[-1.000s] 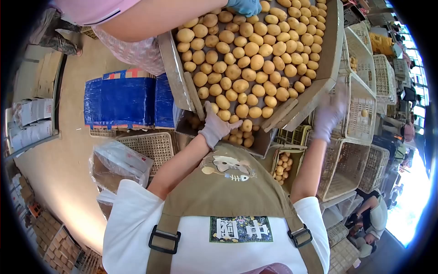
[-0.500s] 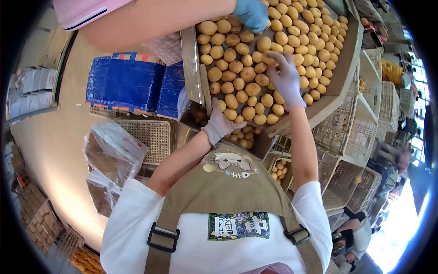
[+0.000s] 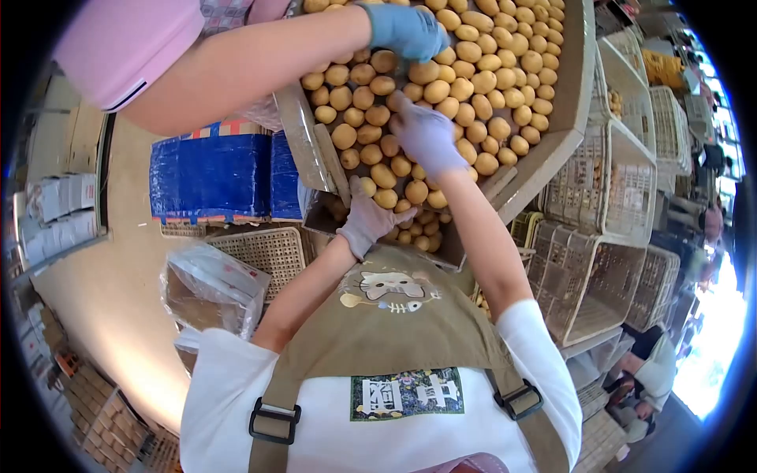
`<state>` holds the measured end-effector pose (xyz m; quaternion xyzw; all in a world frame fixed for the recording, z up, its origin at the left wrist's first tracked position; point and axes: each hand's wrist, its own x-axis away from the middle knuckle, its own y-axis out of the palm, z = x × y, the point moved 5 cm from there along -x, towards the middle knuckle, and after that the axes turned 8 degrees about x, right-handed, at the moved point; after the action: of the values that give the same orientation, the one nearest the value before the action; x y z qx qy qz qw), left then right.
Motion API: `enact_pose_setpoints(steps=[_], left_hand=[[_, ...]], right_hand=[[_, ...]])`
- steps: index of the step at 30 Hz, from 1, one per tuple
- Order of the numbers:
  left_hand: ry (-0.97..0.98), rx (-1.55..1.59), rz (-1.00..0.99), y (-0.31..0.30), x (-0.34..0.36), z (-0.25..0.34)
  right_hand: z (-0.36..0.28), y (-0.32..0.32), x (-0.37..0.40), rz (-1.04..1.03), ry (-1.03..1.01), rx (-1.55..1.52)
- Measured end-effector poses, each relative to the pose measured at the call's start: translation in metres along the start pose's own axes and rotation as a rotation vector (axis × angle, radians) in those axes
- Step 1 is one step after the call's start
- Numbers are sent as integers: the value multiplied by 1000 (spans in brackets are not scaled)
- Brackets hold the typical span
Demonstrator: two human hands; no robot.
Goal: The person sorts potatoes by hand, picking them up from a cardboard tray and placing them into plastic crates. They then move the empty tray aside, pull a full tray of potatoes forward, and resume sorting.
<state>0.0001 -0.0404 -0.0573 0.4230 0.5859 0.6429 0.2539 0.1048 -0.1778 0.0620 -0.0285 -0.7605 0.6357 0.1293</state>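
Observation:
Small round yellow-brown potatoes point(image 3: 473, 83) cover a sloping tray with raised edges point(image 3: 544, 162). My left hand point(image 3: 369, 219), in a pale glove, is at the tray's narrow lower end. Its thumb and fingers are spread around the nearest potatoes. My right hand point(image 3: 430, 140), also gloved, reaches over the middle of the tray. Its fingers stretch left and touch down among the potatoes; the fingertips are slightly blurred, and no potato shows in its grasp. Below the tray's mouth, more potatoes point(image 3: 418, 235) lie in a container, partly hidden by my left hand.
A co-worker's blue-gloved hand point(image 3: 406, 33) reaches across the tray from the upper left. Blue wrapped boxes point(image 3: 209, 175) and a plastic-covered carton point(image 3: 217, 288) stand at left. Plastic crates point(image 3: 564, 272) are stacked at right. Other people point(image 3: 650, 374) are at the far right.
My right hand has moved left across the potatoes. My left hand stays at the tray's lower end. The co-worker's arm reaches further into view, and the view has shifted.

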Motion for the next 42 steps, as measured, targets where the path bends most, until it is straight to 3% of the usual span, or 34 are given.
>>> enact_pose_setpoints(steps=[2, 3, 4, 7, 8, 9, 10, 11, 14, 15, 17, 19, 20, 22, 24, 25, 27, 30, 31, 33, 34, 37, 38, 39, 41, 42], left_hand=[[-154, 664, -116, -5, 1, -4], [-50, 279, -28, -4, 0, -1], [11, -116, 88, -2, 0, 2], [-33, -4, 229, 12, 0, 3], [-43, 86, 318, 14, 1, 2], [-42, 106, 336, 14, 1, 2], [-45, 123, 360, 12, 2, 1], [-52, 136, 384, 11, 3, 1], [-38, 87, 389, 14, 1, -1], [-39, 84, 401, 14, 0, -1], [-56, 93, 408, 14, 2, -2], [-74, 79, 393, 17, 1, 0], [-82, 62, 377, 18, 0, 1], [-83, 30, 342, 19, -2, 4], [-71, 7, 314, 15, 0, 2], [-58, -56, 298, 13, 2, 3], [-98, 72, 286, 8, 1, 2], [-57, 42, 313, 9, 0, 1], [-51, 42, 341, 10, -1, 1], [-46, 41, 408, 8, 1, 1], [-56, 27, 374, 6, 0, 1], [-74, -1, 329, 5, 1, 2], [-65, 3, 347, 5, 0, 2], [-55, 10, 369, 10, 1, 2], [-55, 48, 444, 15, 6, 0], [-72, 51, 456, 15, 7, 0]], right_hand=[[-1, 26, -33, -158, 47, 119], [-1, 17, -40, -231, 62, 146], [0, 2, -38, -170, 5, 146], [14, -37, -2, -78, -109, -123], [31, -56, 27, 54, -83, -191], [60, -68, 49, 137, 71, -202], [93, -92, 74, 188, 360, -204], [153, -92, 95, 479, 461, -379], [239, -100, 150, 904, 641, -254], [232, -100, 152, 941, 566, -313], [148, -100, 125, 702, 300, -143], [93, -52, 99, 499, 27, -99], [75, -20, 93, 246, -89, -97], [54, 6, 79, 25, -170, -155], [38, -19, 62, 90, -56, -326], [36, -26, 56, 287, -84, -338], [19, -37, 67, 507, -247, -69], [39, 14, 107, 141, -314, 50], [47, 14, 116, 71, -236, -52], [72, 10, 114, -19, 111, -240], [72, -1, 116, 303, 64, -5], [57, 19, 115, 48, -74, 57], [59, 14, 111, 18, -58, -22], [71, 15, 100, -85, 48, -357], [65, 14, 104, 143, 60, 124], [64, 19, 106, 86, 41, 71]])
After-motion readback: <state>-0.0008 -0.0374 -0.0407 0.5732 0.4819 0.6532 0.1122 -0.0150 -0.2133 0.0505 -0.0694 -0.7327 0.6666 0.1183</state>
